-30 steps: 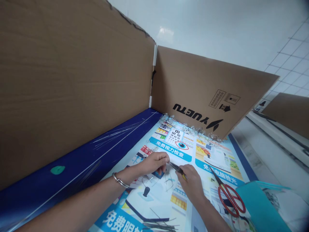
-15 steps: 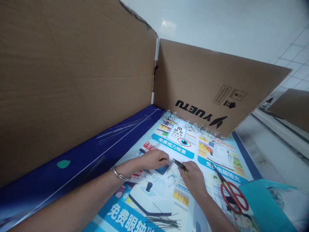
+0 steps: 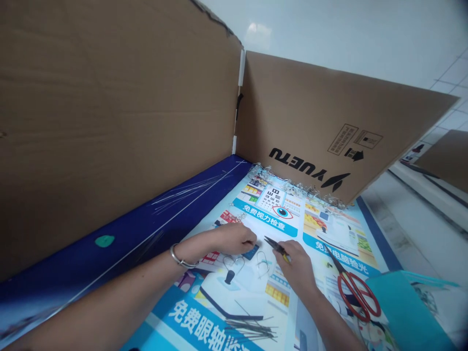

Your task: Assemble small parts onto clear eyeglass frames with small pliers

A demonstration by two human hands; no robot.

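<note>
Your two hands meet over the middle of the printed table (image 3: 201, 207), one pair of pliers (image 3: 278, 248) in use.
Two cardboard panels (image 3: 310, 107) stand along its left and far edges; one turquoise container (image 3: 405, 309) and one pair of red-handled scissors (image 3: 342, 271) lie by the right edge, a heap of straight wires (image 3: 252, 327), too many to count, toward the near edge, and at least two bent wires (image 3: 269, 265) below your hands. Your right hand (image 3: 299, 267) is clamped around the pliers, tips aimed leftward; your left hand (image 3: 236, 237), just beside them, curls its fingers together, and whether they pinch anything you cannot tell.
</note>
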